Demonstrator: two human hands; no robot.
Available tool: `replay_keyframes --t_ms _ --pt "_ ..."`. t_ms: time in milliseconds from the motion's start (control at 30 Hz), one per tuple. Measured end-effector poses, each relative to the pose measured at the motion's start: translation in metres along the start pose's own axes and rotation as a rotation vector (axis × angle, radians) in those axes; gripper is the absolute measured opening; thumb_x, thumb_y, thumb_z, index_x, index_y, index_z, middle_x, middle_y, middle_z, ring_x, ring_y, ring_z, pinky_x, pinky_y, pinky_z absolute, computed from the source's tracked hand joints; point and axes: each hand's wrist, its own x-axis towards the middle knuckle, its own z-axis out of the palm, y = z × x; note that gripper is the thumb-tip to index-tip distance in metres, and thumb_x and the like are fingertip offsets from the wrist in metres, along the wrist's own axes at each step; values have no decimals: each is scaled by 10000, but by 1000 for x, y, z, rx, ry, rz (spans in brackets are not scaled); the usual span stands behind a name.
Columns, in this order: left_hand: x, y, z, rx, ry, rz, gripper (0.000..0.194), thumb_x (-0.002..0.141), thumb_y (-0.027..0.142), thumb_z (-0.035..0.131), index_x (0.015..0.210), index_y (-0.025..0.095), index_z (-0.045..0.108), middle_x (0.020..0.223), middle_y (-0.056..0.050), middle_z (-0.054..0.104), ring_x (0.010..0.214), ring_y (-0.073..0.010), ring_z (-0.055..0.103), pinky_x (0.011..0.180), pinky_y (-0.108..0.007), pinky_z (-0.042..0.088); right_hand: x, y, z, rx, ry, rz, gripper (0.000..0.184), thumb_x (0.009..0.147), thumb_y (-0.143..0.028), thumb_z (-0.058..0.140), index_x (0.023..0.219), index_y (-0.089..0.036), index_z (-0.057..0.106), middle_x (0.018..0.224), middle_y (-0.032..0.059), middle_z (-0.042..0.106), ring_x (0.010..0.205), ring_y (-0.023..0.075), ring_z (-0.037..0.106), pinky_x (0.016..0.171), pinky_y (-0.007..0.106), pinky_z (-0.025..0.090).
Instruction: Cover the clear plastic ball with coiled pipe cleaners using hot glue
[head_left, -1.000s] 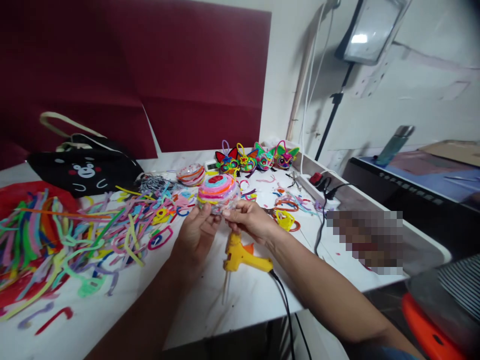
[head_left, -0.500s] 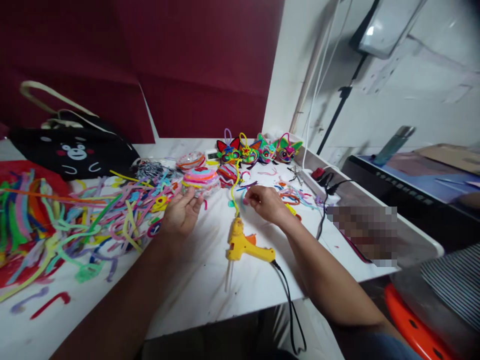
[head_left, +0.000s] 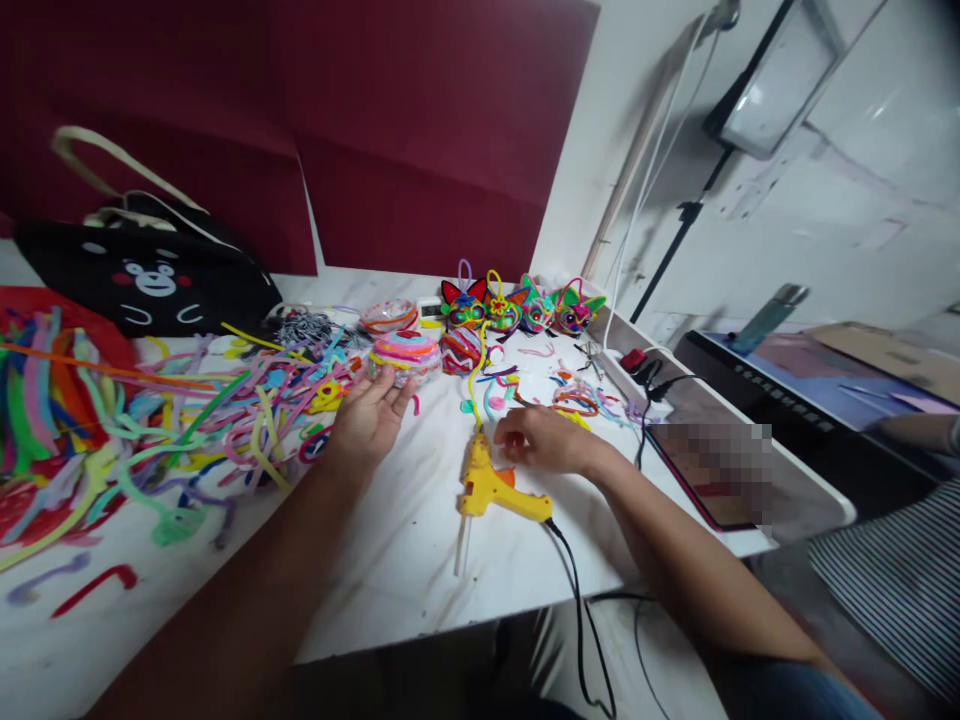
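My left hand [head_left: 367,415] is closed around the lower edge of a round, pink-and-yellow striped pipe-cleaner piece [head_left: 405,356] with a clear, shiny wrapping. My right hand [head_left: 544,440] hovers just above a yellow glue gun [head_left: 487,487], its fingers bent and apart, close to the orange trigger [head_left: 506,476]. Nothing clear shows between those fingers. A glue stick [head_left: 463,545] pokes from the gun's rear, and a yellow pipe cleaner [head_left: 474,385] lies at its nozzle. Behind my left hand sit two more striped round pieces, one orange-banded [head_left: 388,317] and one red [head_left: 461,352].
Several colourful cat-face ornaments [head_left: 536,303] line the back. Loose pipe cleaners [head_left: 217,415] heap up on the left before a black bag [head_left: 150,280]. A power strip [head_left: 626,370] and a tablet-like object [head_left: 697,480] lie right. The gun's black cable [head_left: 577,590] hangs off the front edge.
My right hand has moved down and slightly right, from the small scraps to above the glue gun, and its fingers have loosened. My left hand still holds the striped piece.
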Motion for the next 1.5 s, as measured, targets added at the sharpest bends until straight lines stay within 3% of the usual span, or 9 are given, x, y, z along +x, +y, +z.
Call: replay_keyframes --t_ms 167,300,533,700,867,1033,1167,1367,1500 --pt "-3 -3 2 -16 -2 -15 302 942 -50 470 752 152 591 665 35 670 615 -51 684 739 -160 608 -27 -20 8 -72 -111 2 429 773 -494 771 1044 -167 712 1030 98 706 845 245 672 680 301 439" --pt "-4 -4 2 -20 2 -21 294 931 -59 479 755 146 594 692 24 686 624 -52 688 768 -173 611 -32 -31 22 -112 -81 10 377 798 -392 729 1075 -143 669 1122 125 635 918 270 654 696 325 448" --pt "-6 -5 3 -27 2 -22 303 920 -74 480 755 164 570 678 38 675 655 -60 705 776 -176 611 -47 -29 24 -68 32 0 347 755 -273 649 1064 -125 600 1092 103 589 791 202 598 674 317 445" --pt "-6 -8 2 -17 -10 -33 298 944 -45 463 761 149 596 717 11 702 652 -69 704 725 -180 621 -61 -17 21 390 204 -34 343 656 -160 644 982 -182 540 839 -1 566 675 139 505 585 253 381" --pt "-8 -11 1 8 -22 -39 262 941 -36 482 824 142 636 730 6 706 679 -79 710 738 -202 627 -58 -14 28 839 273 -58 387 687 -208 731 995 -211 497 718 -59 524 552 88 448 469 194 301" --pt "-11 -13 -1 62 -34 -50 251 951 -4 488 784 142 605 723 -1 699 606 -97 697 589 -194 604 -39 -20 33 567 530 -282 240 794 -269 719 972 -206 571 846 8 570 666 126 510 567 242 404" --pt "-14 -14 0 102 -37 -72 171 934 33 555 812 140 611 736 -17 702 590 -111 691 504 -180 547 -25 -24 32 304 637 -491 193 894 -337 614 1013 -202 546 891 50 605 754 173 570 636 289 464" --pt "-19 -18 1 111 -70 -105 130 942 60 549 872 153 607 781 -29 715 679 -132 715 582 -206 558 -15 -25 40 -15 821 -530 196 980 -304 428 1092 -161 501 880 95 631 757 208 610 562 297 476" --pt "-25 -20 3 116 -92 -128 110 950 78 545 962 156 622 838 -43 738 716 -141 726 668 -241 590 -13 -22 48 -106 846 -571 255 1008 -334 365 1102 -141 504 871 112 638 764 232 612 603 326 492"
